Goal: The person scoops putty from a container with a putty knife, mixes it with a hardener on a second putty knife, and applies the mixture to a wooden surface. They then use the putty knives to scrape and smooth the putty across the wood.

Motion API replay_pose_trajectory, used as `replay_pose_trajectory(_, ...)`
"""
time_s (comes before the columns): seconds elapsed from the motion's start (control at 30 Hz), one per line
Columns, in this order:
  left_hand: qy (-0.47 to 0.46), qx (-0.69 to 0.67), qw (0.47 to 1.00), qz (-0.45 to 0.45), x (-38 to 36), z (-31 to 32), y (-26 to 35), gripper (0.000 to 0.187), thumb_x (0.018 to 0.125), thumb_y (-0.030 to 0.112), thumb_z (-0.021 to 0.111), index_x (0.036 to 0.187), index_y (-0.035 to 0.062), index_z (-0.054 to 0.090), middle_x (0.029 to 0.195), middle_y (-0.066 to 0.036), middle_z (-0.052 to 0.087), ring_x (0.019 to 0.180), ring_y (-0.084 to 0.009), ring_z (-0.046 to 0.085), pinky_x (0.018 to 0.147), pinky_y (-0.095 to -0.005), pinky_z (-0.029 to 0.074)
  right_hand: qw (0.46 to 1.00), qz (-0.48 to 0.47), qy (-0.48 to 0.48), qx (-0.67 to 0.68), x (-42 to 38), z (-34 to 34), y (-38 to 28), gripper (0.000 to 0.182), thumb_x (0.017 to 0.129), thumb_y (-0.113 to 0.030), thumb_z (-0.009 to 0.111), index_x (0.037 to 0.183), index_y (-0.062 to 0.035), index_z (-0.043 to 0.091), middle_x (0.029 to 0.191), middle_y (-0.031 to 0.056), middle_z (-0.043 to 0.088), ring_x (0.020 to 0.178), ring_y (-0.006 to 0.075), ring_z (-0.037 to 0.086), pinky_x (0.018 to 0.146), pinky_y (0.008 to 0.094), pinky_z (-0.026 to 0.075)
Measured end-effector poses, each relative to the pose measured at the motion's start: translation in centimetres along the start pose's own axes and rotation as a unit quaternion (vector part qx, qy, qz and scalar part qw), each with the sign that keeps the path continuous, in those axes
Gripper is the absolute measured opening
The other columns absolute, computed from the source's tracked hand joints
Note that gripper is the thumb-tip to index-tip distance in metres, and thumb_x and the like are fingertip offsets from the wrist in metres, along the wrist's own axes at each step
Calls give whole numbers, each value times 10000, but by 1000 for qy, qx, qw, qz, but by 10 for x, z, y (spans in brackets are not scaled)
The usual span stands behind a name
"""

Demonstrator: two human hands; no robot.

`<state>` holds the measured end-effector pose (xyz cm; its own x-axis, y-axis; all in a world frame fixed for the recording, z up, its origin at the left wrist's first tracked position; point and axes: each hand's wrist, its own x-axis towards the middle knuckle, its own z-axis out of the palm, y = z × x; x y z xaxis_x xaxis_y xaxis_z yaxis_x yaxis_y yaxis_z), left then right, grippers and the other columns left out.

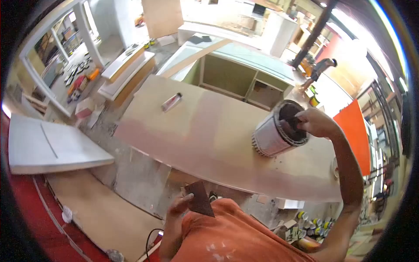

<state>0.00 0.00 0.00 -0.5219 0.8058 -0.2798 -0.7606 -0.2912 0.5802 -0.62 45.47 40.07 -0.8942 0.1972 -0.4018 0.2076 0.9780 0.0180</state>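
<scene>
My left hand (180, 203) is closed on the edge of a dark brown flat plate (200, 199), a stiff rectangular piece held low in front of my orange shirt. My right hand (316, 122) reaches over the rim of a large pale bucket (273, 135), fingers curled down into its opening. Whatever those fingers grip is hard to make out against the dark inside. The bucket stands on a long panel (205, 126), beige with pinkish smeared bands. A small tube-like bottle (172, 102) with a dark cap lies at the panel's far left.
Behind the panel stands an open cabinet frame (227, 76) with a glassy top. A white slab (56, 144) lies to the left, and a white stepped piece (126, 72) beyond it. Several cans (312, 227) crowd the floor at lower right. Another person (321, 72) bends over at far right.
</scene>
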Motion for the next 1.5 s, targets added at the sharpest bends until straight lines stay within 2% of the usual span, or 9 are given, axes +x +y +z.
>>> replay_pose_trajectory(0.07, -55, -40, 998, -12, 24, -5, 0, 540, 882, 271, 663, 1330, 61, 445, 1074, -44, 597, 923, -160, 591, 793, -322, 497, 994, 24, 71, 77, -19, -14, -13, 239, 781, -112, 639, 992, -6, 673, 865, 171, 699, 744, 266, 658, 738, 398, 495)
replay_pose_trajectory(0.17, -31, 50, 996, 60, 18, 90, 70, 479, 890, 263, 649, 1288, 49, 492, 1057, -36, 619, 916, -164, 610, 777, -326, 504, 964, -15, 140, 227, -40, 11, 21, 224, 798, -75, 619, 1004, -6, 670, 844, 156, 700, 726, 220, 647, 715, 371, 494)
replay_pose_trajectory(0.3, -35, 70, 997, 15, 46, 108, 64, 525, 902, 230, 628, 1345, 36, 421, 1183, -79, 581, 1045, -200, 594, 846, -351, 502, 939, -28, 176, 296, -47, 25, 45, 242, 804, -50, 622, 1035, 6, 665, 852, 163, 699, 735, 184, 636, 712, 353, 491)
replay_pose_trajectory(0.33, -16, 59, 998, 8, 49, 119, 62, 560, 910, 217, 618, 1376, 34, 368, 1245, -100, 542, 1109, -219, 565, 883, -367, 494, 941, -14, 141, 307, -49, 26, 47, 232, 868, 34, 579, 1093, 50, 632, 917, 58, 690, 845, 105, 598, 817, 277, 489)
replay_pose_trajectory(0.5, 67, 7, 995, -70, 60, 178, 82, 646, 931, 176, 579, 1442, 26, 213, 1367, -172, 432, 1225, -286, 498, 971, -447, 472, 877, -23, 206, 433, -56, 45, 41, 251, 870, 30, 580, 1115, 34, 635, 960, 71, 698, 868, 119, 613, 828, 281, 487)
replay_pose_trajectory(0.97, 55, -8, 998, 20, 107, 190, 73, 402, 974, 247, 516, 1275, -8, 439, 1194, -150, 576, 1082, -275, 602, 931, -450, 508, 820, -35, 296, 489, -53, 60, 27, 235, 916, -69, 608, 1135, 16, 629, 1003, 49, 680, 910, 112, 603, 845, 276, 489)
replay_pose_trajectory(1.3, -48, 8, 999, -21, 129, 275, 83, 421, 997, 370, 425, 1239, 28, 461, 1062, -139, 640, 873, -261, 683, 583, -376, 582, 681, 82, 482, 545, -109, 93, 0, 338, 833, -219, 743, 1030, 43, 660, 1036, 36, 657, 951, 119, 576, 877, 258, 439)
replay_pose_trajectory(1.43, -122, -48, 989, -67, 120, 325, 71, 448, 992, 402, 415, 1231, 25, 460, 1046, -154, 652, 828, -309, 689, 525, -388, 569, 716, 168, 530, 421, -154, 141, -19, 302, 866, -266, 690, 1044, -22, 675, 989, 115, 696, 922, 186, 646, 823, 326, 506)
replay_pose_trajectory(1.5, -124, -95, 981, -117, 116, 333, 53, 449, 992, 385, 402, 1243, 15, 450, 1071, -171, 646, 797, -330, 691, 517, -393, 563, 683, 36, 545, 486, -168, 165, -31, 243, 889, -210, 659, 1044, -23, 654, 1009, 186, 672, 953, 279, 658, 830, 380, 525)
